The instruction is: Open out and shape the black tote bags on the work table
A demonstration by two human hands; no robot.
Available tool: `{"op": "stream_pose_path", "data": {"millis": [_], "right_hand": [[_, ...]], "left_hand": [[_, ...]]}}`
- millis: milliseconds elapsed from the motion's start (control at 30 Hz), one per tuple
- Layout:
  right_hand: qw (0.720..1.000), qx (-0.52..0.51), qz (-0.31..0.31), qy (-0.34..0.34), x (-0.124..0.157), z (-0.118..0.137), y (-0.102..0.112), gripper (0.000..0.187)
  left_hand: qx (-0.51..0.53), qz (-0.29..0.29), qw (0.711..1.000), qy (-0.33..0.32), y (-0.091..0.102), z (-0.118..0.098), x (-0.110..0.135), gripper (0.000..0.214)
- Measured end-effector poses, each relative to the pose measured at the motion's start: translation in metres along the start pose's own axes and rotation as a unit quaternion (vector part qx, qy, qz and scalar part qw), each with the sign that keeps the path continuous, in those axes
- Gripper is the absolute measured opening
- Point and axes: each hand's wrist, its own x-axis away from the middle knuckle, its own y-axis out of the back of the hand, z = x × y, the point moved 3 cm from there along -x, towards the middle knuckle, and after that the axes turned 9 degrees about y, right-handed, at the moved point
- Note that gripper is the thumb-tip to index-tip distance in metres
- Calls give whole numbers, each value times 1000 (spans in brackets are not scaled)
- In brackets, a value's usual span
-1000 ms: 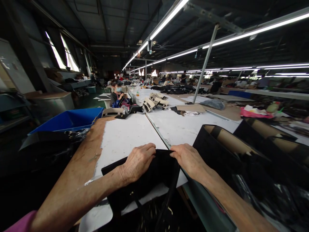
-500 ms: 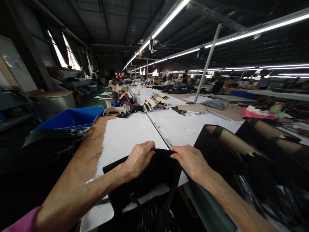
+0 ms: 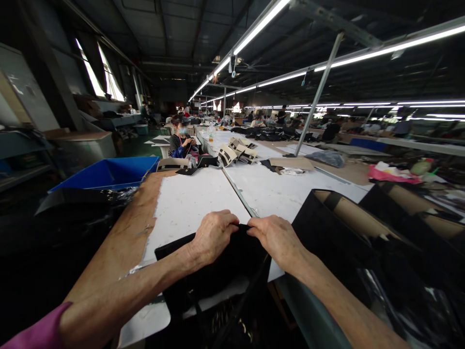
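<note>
A flat black bag lies at the near edge of the white-topped table, hanging partly over the edge. My left hand has its fingers curled over the bag's far top edge. My right hand pinches the same edge just to the right, its fingertips nearly touching those of the left. A dark strap from the bag runs down below the table edge.
Open black bags with brown lining stand close on the right. A blue bin and dark plastic-wrapped stock sit on the left. Striped bags lie farther up the table. A seated person works at the far end.
My two hands have drawn closer together along the bag's top edge. The view has shifted slightly down and right.
</note>
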Motion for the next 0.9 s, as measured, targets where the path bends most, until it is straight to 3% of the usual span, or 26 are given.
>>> {"op": "stream_pose_path", "data": {"millis": [133,367,500,600,733,833,900], "right_hand": [[998,-68,-8,6,1,-3,2,21],[997,-79,-4,18,-4,9,-3,12],[995,-96,13,22,-11,13,-2,16],[994,-107,22,25,-18,15,1,16],[991,-115,26,57,-27,18,2,16],[992,-103,48,51,-33,21,2,20],[992,-100,60,46,-34,23,4,20]], "left_hand": [[10,5,1000,12,-1,0,2,14],[2,-2,1000,23,-1,-5,3,21],[25,63,997,33,12,-1,4,27],[-13,83,993,81,35,15,15,40],[-49,48,982,178,63,48,45,28],[32,53,974,216,69,71,62,23],[132,88,964,215,66,83,65,22]]}}
